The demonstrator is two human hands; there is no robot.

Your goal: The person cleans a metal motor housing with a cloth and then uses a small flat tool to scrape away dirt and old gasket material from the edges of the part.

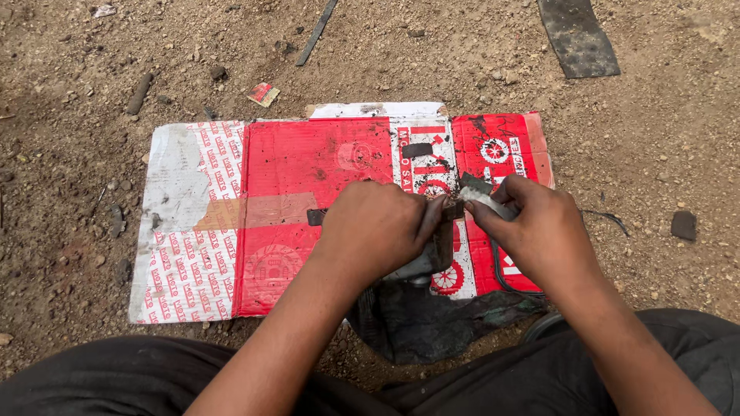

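Both hands [462,227] grip a dark part [443,239]

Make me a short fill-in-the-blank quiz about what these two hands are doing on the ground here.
1. Both hands work over a flattened sheet of red and white ____.
2. The sheet lies on bare ____ ground.
3. The right hand pinches a small ____-coloured piece.
4. The left hand grips a ____ block between the hands.

Missing words: cardboard; dirt; grey; dark
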